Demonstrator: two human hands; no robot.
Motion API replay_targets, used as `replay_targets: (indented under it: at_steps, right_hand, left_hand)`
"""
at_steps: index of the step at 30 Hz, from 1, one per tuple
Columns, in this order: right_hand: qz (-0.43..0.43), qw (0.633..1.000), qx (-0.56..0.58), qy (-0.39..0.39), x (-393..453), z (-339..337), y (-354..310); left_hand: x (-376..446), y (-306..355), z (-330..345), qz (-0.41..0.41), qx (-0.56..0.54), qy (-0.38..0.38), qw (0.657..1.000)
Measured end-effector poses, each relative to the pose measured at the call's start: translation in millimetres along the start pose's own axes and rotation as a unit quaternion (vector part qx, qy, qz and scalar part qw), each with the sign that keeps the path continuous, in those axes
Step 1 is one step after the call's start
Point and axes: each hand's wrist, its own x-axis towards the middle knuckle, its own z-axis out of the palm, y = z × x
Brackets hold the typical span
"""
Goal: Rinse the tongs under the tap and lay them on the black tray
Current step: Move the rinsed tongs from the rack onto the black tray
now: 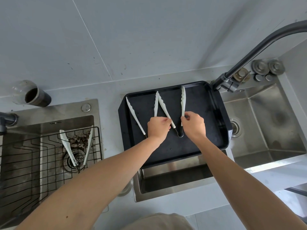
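**Tongs going down on the tray**

Tongs (171,112) lie splayed on the black tray (206,130), one white arm pinched by the left hand (158,128), the other by the right hand (193,126). They look light, springy and probably wet, so the grip belongs low on the arms near the hinge loop between the fingers.

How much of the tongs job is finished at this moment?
Done: one pair of tongs already lies on the black tray. In hand: the left hand and right hand each pinch an arm of a second pair, on or just above the tray. Left: a third pair lies on the wire rack in the left sink.
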Motion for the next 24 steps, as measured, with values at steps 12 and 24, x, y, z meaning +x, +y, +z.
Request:
replay_targets:
  at_steps: [12, 24]
  right_hand:
    - [0.043, 0.999, 0.004, 0.03, -15.4, -14.3, -10.6]
    - [-0.112, 0.993, 0.028, -0.023, -95.8, 80.0, -132.1]
  left_hand:
    - [-9.3, 11.2, -40.6, -0.021, -0.035, -0.031, 0.999]
    - [-22.1, -34.1, -215.5, -0.023, -0.093, 0.103, 0.99]
